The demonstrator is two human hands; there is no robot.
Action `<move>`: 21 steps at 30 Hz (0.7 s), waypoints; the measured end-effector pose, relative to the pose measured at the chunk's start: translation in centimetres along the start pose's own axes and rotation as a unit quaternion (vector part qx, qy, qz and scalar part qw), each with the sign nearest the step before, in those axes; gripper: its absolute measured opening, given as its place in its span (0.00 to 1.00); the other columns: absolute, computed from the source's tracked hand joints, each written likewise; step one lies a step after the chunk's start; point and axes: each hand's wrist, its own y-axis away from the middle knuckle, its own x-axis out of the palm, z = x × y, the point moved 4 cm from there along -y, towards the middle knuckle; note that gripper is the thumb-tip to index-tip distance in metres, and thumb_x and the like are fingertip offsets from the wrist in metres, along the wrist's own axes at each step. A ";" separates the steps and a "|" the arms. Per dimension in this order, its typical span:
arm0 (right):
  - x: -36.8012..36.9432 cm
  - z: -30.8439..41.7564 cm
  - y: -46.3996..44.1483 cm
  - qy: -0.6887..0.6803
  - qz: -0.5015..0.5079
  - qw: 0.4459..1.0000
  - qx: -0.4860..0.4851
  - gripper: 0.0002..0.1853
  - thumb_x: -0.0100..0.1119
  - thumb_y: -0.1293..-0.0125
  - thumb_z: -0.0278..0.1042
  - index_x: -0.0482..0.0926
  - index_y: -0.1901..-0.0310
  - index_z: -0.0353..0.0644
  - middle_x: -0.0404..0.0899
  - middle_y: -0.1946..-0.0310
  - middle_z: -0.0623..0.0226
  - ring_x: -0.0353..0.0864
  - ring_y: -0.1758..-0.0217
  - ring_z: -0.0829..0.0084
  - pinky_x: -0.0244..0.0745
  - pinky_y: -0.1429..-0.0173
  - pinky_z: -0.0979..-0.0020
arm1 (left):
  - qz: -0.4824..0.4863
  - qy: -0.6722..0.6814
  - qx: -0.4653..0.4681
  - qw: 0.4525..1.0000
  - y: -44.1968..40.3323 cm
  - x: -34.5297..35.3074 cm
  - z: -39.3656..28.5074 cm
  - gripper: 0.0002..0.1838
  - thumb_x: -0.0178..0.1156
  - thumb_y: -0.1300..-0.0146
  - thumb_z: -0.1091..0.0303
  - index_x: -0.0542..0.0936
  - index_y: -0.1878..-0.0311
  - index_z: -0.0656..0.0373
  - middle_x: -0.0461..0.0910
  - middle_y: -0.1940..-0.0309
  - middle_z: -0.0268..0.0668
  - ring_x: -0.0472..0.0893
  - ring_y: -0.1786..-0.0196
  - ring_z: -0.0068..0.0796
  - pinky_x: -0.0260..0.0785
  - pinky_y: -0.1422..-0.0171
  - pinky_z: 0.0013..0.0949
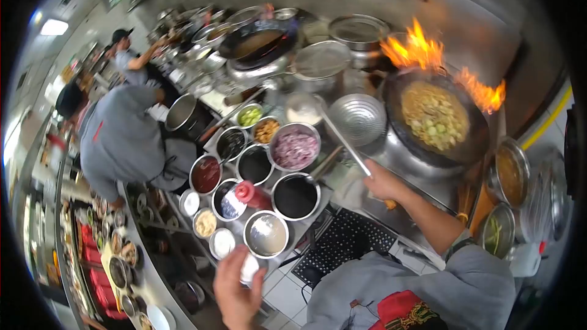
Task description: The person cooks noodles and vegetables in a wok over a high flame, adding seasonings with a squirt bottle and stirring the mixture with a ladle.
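My right hand (386, 183) is closed around the long metal handle of a ladle (343, 135) with a wooden end. The ladle's head reaches a container of white contents (304, 110); whether it dips inside is unclear. My left hand (237, 290) is held low at the front, thumb and fingers apart, over or beside a small white-filled bowl (249, 269). Nothing is visibly gripped in it. At the right, a wok (477, 128) holds noodle-like food with pale green pieces (435, 116), and flames (419, 49) rise behind its rim.
Several seasoning tubs surround a red-capped squeeze bottle (254, 195), including chopped purplish onion (295, 148) and red sauce (205, 173). A ridged metal bowl (358, 119) sits left of the wok. A second wok (257, 43) stands farther back. Co-workers in grey (122, 140) are at the left.
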 end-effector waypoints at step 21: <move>4.2 -6.6 -1.4 -0.053 -0.161 0.964 -0.205 0.27 0.55 0.36 0.32 0.66 0.35 0.38 0.77 0.71 0.48 0.79 0.68 0.50 0.71 0.62 0.51 | 0.251 0.176 0.368 0.878 -11.2 29.8 -23.4 0.24 0.68 0.39 0.64 0.79 0.41 0.62 0.78 0.42 0.49 0.77 0.40 0.51 0.70 0.37 0.46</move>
